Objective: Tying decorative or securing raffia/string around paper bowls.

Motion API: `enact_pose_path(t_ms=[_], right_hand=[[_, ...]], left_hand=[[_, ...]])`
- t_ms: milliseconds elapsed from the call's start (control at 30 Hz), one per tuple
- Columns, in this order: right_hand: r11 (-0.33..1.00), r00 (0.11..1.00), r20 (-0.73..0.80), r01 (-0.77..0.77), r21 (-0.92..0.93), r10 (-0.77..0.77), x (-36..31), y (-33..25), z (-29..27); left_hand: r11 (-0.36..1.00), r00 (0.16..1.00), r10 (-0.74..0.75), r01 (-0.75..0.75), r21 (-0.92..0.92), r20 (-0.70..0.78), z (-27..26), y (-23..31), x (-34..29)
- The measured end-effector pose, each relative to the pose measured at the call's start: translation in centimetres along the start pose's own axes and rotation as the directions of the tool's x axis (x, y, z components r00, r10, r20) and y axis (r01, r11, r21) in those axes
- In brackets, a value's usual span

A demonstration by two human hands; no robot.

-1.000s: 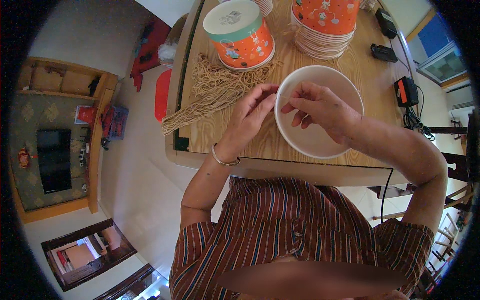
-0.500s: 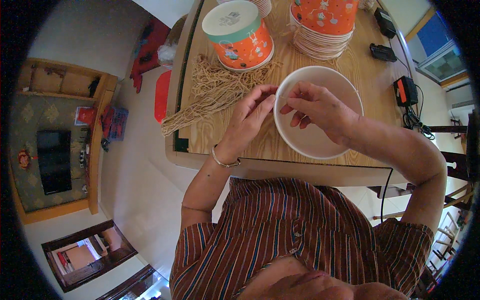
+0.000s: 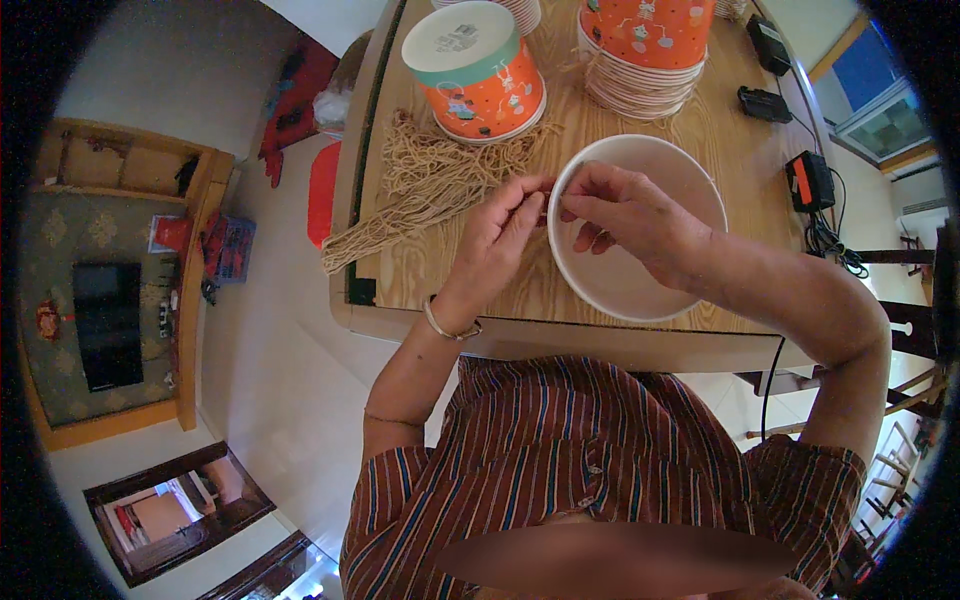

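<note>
An open white-lined paper bucket (image 3: 650, 275) stands on the table near its front edge, mouth up. My left hand (image 3: 500, 228) is at the outside of its left rim, thumb and fingers pinched together. My right hand (image 3: 640, 212) reaches over the mouth, thumb and forefinger closed against the inside of the same rim. Whatever is between the fingertips is too small to make out. A bundle of tan twisted cords (image 3: 420, 205) lies left of my left hand. Behind it, an orange paper bucket with a green band (image 3: 482, 98) is upside down.
A nested stack of orange buckets (image 3: 645, 75) stands behind the open one, with another stack (image 3: 515, 14) at the far edge. Black power adapters (image 3: 808, 182) and their cables line the table's right side. A red stool (image 3: 323, 195) is beyond the left edge.
Both hands stay at the left rim. The left thumb has bent in closer to its fingers, and the right fingertips have come slightly nearer the rim.
</note>
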State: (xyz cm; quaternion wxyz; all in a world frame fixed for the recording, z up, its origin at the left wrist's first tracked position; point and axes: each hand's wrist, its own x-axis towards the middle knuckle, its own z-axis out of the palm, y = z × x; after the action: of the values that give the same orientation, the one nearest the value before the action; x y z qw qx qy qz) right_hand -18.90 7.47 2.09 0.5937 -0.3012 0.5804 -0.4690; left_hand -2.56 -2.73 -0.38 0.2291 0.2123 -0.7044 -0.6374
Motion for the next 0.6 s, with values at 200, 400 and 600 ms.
enact_pose_path(t_ms=[200, 400, 600], right_hand=[[0.999, 1.0, 0.006, 0.007, -0.033, -0.007, 0.2, -0.1, 0.0], [1.0, 1.0, -0.013, -0.007, -0.016, 0.007, 0.3, -0.1, 0.3], [1.0, 1.0, -0.009, -0.001, 0.018, 0.001, 0.3, 0.0, 0.3]], left_hand=[[0.936, 0.989, 0.142, -0.122, 0.329, -0.037, 0.2, -0.9, -0.3], [0.876, 0.97, 0.225, -0.162, 0.455, -0.087, 0.7, -0.8, -0.2], [0.774, 0.929, 0.37, -0.289, 0.564, -0.031, 0.6, -1.0, -0.2]])
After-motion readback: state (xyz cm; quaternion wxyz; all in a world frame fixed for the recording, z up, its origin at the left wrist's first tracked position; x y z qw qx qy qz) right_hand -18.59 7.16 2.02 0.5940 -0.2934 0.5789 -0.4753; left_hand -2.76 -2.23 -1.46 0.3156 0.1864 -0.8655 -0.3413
